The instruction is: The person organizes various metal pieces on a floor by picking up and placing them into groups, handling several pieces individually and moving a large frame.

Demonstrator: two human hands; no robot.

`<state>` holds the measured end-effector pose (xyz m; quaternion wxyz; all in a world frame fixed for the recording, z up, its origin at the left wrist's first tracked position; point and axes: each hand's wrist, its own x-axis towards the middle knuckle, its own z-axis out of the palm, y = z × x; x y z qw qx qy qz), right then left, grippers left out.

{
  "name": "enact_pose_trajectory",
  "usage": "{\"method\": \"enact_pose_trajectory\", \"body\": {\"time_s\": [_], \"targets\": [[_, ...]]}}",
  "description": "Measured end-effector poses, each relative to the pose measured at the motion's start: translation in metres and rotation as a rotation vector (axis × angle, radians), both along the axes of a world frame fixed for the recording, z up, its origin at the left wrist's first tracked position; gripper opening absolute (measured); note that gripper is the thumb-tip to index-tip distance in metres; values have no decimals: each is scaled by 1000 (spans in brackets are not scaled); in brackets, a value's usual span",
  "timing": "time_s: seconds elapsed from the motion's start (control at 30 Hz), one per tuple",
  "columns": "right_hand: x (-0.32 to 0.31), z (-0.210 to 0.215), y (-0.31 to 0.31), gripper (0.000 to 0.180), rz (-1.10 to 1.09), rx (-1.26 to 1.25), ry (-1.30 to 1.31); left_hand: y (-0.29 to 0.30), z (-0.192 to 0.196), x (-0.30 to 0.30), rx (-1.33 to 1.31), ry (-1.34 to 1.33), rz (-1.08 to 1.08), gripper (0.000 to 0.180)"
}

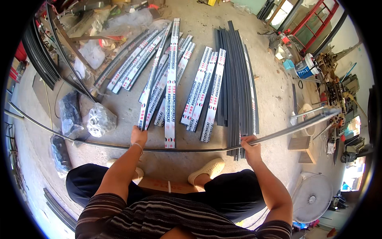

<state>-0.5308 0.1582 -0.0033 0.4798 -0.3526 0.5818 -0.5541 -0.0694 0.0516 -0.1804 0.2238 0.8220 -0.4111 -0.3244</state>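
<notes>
My right hand (251, 148) is closed around a long, thin metal profile (296, 128), pinching it between thumb and fingers. This profile stretches across the whole view in front of me, dark on the left and silvery at the right end. My left hand (139, 136) is closed at the near end of a film-covered profile bar (149, 93) lying on the pile, and its forearm crosses over the long profile. Another labelled bar (171, 87) lies just right of that hand. Beside my right hand is a stack of dark grey profiles (234, 87).
Several labelled bars (203, 85) lie fanned out on the concrete floor. Plastic-wrapped bundles (101, 119) lie on the left. A wooden block (302, 149), a round fan (312, 198) and a paint bucket (305, 67) stand on the right. A cardboard piece (159, 185) lies between my feet.
</notes>
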Motion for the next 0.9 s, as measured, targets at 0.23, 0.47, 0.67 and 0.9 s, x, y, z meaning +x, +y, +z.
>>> {"method": "enact_pose_trajectory", "body": {"time_s": [0.23, 0.47, 0.67, 0.9], "targets": [[-10, 33, -11, 33, -61, 70, 271, 80, 73, 20, -41, -155, 33, 32], [8, 109, -12, 30, -171, -273, 201, 119, 121, 12, -615, 167, 3, 24], [23, 151, -16, 29, -313, -394, 181, 91, 290, -26, -941, 546, -240, 29], [19, 138, -12, 24, -324, -547, 112, 87, 441, -1, -1037, 1087, -648, 47]]}}
